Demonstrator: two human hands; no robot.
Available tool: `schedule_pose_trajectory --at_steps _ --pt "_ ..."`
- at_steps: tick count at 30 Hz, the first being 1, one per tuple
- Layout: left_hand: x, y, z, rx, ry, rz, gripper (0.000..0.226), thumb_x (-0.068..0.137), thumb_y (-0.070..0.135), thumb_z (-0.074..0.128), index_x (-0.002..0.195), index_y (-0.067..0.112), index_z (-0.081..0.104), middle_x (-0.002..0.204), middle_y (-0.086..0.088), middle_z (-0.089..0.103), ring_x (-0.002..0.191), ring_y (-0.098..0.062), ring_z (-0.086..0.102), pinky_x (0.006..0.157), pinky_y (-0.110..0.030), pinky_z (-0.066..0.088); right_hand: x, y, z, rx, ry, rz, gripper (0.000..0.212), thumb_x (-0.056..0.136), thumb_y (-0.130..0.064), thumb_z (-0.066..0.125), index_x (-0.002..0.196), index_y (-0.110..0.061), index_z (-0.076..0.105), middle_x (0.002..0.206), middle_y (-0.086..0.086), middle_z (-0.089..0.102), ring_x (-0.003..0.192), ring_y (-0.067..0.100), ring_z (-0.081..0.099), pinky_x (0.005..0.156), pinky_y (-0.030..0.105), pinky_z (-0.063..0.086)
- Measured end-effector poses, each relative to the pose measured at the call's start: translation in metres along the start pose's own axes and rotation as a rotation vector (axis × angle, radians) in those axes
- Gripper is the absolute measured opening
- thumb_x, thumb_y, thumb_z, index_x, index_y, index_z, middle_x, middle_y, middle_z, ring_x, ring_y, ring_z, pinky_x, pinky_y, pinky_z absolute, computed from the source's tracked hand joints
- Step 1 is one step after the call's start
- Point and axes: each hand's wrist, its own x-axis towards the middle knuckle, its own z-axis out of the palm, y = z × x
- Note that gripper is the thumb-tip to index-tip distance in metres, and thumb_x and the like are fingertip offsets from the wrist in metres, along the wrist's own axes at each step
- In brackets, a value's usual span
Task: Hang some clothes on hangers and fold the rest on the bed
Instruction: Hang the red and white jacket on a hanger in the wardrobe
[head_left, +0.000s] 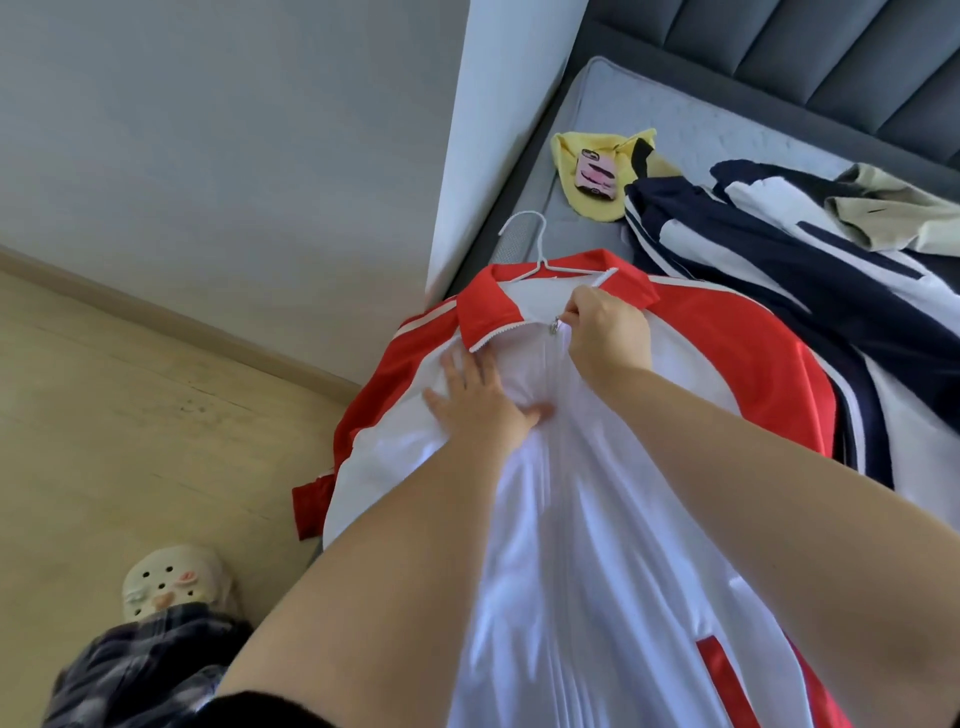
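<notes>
The zip pull (556, 326) is pinched by the right hand (605, 332); the jacket (597, 519) is pressed flat by the open left hand (480, 400). Cloth could get caught if tugged crooked.

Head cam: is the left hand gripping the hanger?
No, the left hand presses flat on the jacket front; the hanger hook sticks out untouched at the collar.

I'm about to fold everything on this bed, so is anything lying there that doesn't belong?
Yes: a phone in a pink case lies on the yellow cloth among the laundry, where it could get folded in. Also, a sleeve of the red and white jacket hangs over the edge of the bed.
</notes>
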Motion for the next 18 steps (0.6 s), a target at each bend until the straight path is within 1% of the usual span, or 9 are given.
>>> schedule_pose_trajectory --at_steps 3,5,7,9,14,16,18 --pt "0.004 -0.010 0.009 0.012 -0.012 0.016 0.122 0.068 0.085 0.047 0.151 0.019 -0.012 0.159 -0.001 -0.021 0.145 -0.026 -0.020 0.107 -0.068 0.007 0.004 -0.002 0.010 0.051 0.064 -0.055 0.008 0.084 0.002 0.057 0.078 0.005 0.059 0.078 0.021 0.062 0.072 0.038 0.055 0.060 0.035 0.029" --pt "0.005 -0.010 0.013 0.031 -0.012 0.029 0.119 0.070 0.084 0.046 0.150 0.023 -0.018 0.157 0.001 -0.025 0.144 -0.026 -0.022 0.106 -0.069 0.006 0.012 -0.003 0.016 0.089 0.100 -0.019 0.010 0.084 0.003 0.056 0.075 0.005 0.058 0.076 0.021 0.061 0.071 0.038 0.054 0.060 0.038 0.030" --pt "0.007 -0.011 0.016 0.062 -0.025 0.028 0.117 0.072 0.083 0.045 0.148 0.026 -0.023 0.156 0.002 -0.028 0.144 -0.027 -0.024 0.106 -0.070 0.004 0.023 -0.002 0.019 0.116 0.119 0.040 0.010 0.086 0.002 0.055 0.077 0.004 0.057 0.078 0.020 0.061 0.074 0.038 0.053 0.063 0.044 0.035" --pt "0.010 -0.012 0.019 0.094 -0.041 0.022 0.117 0.073 0.082 0.045 0.146 0.026 -0.026 0.155 0.002 -0.030 0.143 -0.028 -0.026 0.106 -0.070 0.003 0.036 -0.001 0.022 0.125 0.146 0.045 0.011 0.087 0.001 0.053 0.077 0.004 0.057 0.079 0.020 0.060 0.075 0.037 0.052 0.066 0.046 0.037" --pt "0.014 -0.012 0.022 0.125 -0.055 0.021 0.118 0.073 0.083 0.044 0.145 0.025 -0.029 0.154 0.000 -0.034 0.142 -0.029 -0.027 0.106 -0.070 0.001 0.072 0.003 0.021 0.090 0.222 0.125 0.014 0.093 -0.009 0.053 0.086 0.001 0.059 0.087 0.015 0.062 0.079 0.033 0.054 0.065 0.036 0.032" --pt "0.015 -0.013 0.022 0.122 -0.059 0.025 0.118 0.073 0.083 0.044 0.145 0.026 -0.030 0.153 0.000 -0.035 0.142 -0.029 -0.028 0.106 -0.070 0.000 0.084 0.005 0.020 0.075 0.227 0.123 0.010 0.092 -0.007 0.054 0.087 -0.001 0.059 0.088 0.012 0.063 0.080 0.030 0.056 0.066 0.033 0.032" --pt "0.015 -0.013 0.022 0.122 -0.073 0.023 0.118 0.073 0.083 0.044 0.144 0.026 -0.031 0.153 0.000 -0.036 0.141 -0.029 -0.029 0.106 -0.070 -0.001 0.088 0.003 0.022 0.073 0.222 0.119 0.008 0.091 -0.005 0.054 0.087 -0.001 0.059 0.087 0.011 0.063 0.080 0.030 0.056 0.067 0.034 0.034"
